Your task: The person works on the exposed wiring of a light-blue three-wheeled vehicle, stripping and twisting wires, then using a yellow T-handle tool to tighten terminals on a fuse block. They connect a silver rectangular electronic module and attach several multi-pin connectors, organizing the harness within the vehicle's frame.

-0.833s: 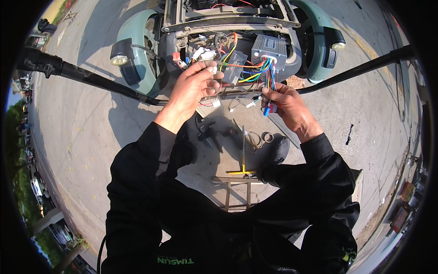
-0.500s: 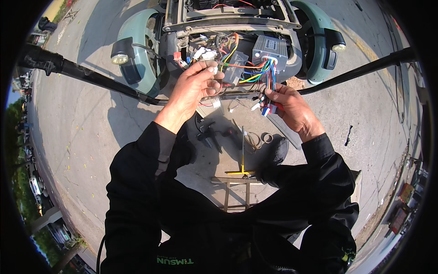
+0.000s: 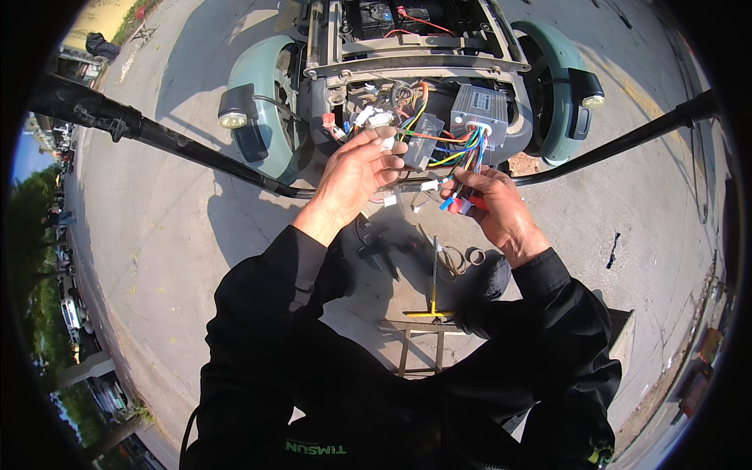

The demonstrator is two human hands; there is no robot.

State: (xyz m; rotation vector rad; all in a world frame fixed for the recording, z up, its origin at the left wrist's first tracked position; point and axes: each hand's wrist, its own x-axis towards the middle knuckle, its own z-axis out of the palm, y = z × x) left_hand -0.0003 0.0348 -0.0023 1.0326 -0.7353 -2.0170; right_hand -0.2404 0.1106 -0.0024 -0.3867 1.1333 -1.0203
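My left hand [image 3: 352, 176] is closed, thumb and fingertips pinching a small white connector [image 3: 388, 143] in front of a cluster of white plugs [image 3: 374, 119]. My right hand [image 3: 501, 205] grips a bundle of coloured wires [image 3: 474, 159] that runs down from a finned silver controller box [image 3: 479, 103]. From its fingers stick out a white plug [image 3: 429, 186], a blue plug [image 3: 447, 204] and a red one [image 3: 476, 202]. Between the hands lies a flat black box [image 3: 425, 142], with orange, blue and yellow wires passing beside it. My fingers partly hide the wire ends.
The open vehicle frame [image 3: 423, 63] spans the top, flanked by green fenders [image 3: 266, 110] with lamps. Black bars [image 3: 172, 139] slope in from both sides. Below the hands are a yellow T-handled tool [image 3: 431, 313], a tape ring [image 3: 475, 255] and a wooden stool frame [image 3: 407, 345].
The whole view has shifted, so the vehicle and both hands appear lower and further right. Beside my right hand, the white plug now points more to the left. Both grips stay closed.
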